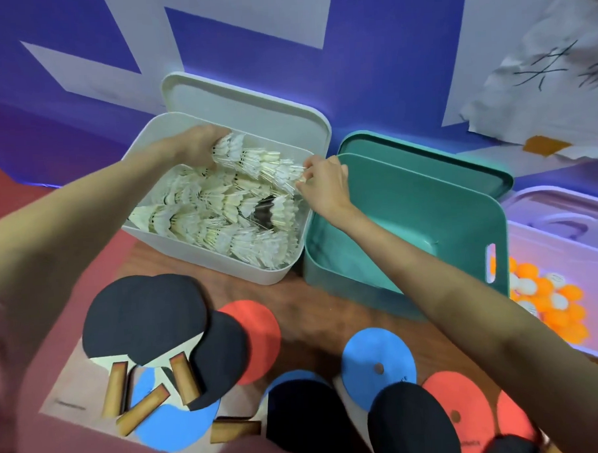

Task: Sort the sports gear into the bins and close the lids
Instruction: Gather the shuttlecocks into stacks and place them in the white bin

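Over white bin, both hands' fingers curled round shuttlecock stack; paddles nearby, teal bin beside.

A white bin stands open on the desk, packed with rows of white feathered shuttlecocks lying on their sides. Its white lid leans upright behind it. One long stacked row of shuttlecocks sits above the rest, held at each end. Just right of it, touching, a teal bin stands open with nothing in it, its teal lid propped behind. Further right, a pale translucent bin holds orange and white balls. Table tennis paddles with black, red and blue faces lie scattered on the desk in front.
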### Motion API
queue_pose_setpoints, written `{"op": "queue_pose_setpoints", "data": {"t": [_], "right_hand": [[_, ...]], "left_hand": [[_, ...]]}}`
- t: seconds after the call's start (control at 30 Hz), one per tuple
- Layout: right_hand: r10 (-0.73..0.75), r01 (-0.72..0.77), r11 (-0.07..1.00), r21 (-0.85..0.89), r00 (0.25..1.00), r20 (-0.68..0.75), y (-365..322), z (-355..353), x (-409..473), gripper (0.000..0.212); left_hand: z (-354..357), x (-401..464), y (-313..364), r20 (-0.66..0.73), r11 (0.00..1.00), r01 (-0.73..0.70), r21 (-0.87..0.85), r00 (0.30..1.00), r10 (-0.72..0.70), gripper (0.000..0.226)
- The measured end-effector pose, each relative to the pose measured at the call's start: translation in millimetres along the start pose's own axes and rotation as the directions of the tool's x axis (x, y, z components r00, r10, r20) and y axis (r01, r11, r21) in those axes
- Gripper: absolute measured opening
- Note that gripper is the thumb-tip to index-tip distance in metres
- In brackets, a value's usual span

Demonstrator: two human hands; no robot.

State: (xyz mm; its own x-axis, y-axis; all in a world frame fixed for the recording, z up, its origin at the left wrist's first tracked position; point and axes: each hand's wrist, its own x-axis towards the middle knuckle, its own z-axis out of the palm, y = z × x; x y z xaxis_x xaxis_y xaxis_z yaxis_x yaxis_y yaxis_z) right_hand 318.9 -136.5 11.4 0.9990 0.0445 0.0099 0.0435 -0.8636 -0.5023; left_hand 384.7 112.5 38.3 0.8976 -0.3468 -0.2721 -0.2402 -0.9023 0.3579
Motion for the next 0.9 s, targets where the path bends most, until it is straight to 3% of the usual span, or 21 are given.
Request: {"op": "queue_pose_setpoints", "data": {"t": [0.1,0.2,0.33,0.37,0.47,0.6,0.73,0.9], "right_hand": [[-0.090,0.095,0.986,-0.138,0.995,0.043,4.3,1.1,-3.7,0.011],[-0.133,0.154,0.958,-0.243,0.986,0.101,-3.0,-8.2,-9.2,0.011],[-0.156,0.205,0.931,-0.303,0.972,0.178,-10.0,-21.3,-19.0,0.009],[-0.158,0.215,0.927,-0.309,0.967,0.199,-10.1,-24.8,-21.4,0.006],[-0.156,0.215,0.931,-0.294,0.965,0.212,-11.8,-38.1,-33.4,0.033],[-0.172,0.195,0.964,-0.179,0.976,0.137,-10.9,-55.2,-62.5,0.051],[-0.205,0.206,0.975,-0.086,0.979,0.024,-7.5,-66.1,-104.6,0.057],[-0.216,0.218,0.976,0.016,0.972,-0.089,1.1,-73.0,-165.6,0.056]], "left_hand": [[4.9,-1.7,0.6,0.019,0.999,0.010,-0.043,1.000,-0.009,0.060],[10.3,-4.4,4.0,0.091,0.990,0.062,-0.125,0.995,-0.051,0.050],[8.3,-12.7,9.6,0.129,0.917,0.162,-0.366,0.984,-0.122,0.063],[6.2,-16.6,10.9,0.104,0.892,0.164,-0.421,0.986,-0.132,0.065],[4.9,-33.4,21.9,-0.070,0.854,0.125,-0.504,0.980,-0.185,0.062],[26.1,-64.7,58.7,-0.351,0.869,0.115,-0.481,0.883,-0.311,0.060],[55.0,-106.8,95.0,-0.577,0.913,-0.061,-0.402,0.791,-0.202,0.051],[88.1,-157.9,122.4,-0.678,0.916,-0.163,-0.367,0.721,-0.143,0.045]]}}
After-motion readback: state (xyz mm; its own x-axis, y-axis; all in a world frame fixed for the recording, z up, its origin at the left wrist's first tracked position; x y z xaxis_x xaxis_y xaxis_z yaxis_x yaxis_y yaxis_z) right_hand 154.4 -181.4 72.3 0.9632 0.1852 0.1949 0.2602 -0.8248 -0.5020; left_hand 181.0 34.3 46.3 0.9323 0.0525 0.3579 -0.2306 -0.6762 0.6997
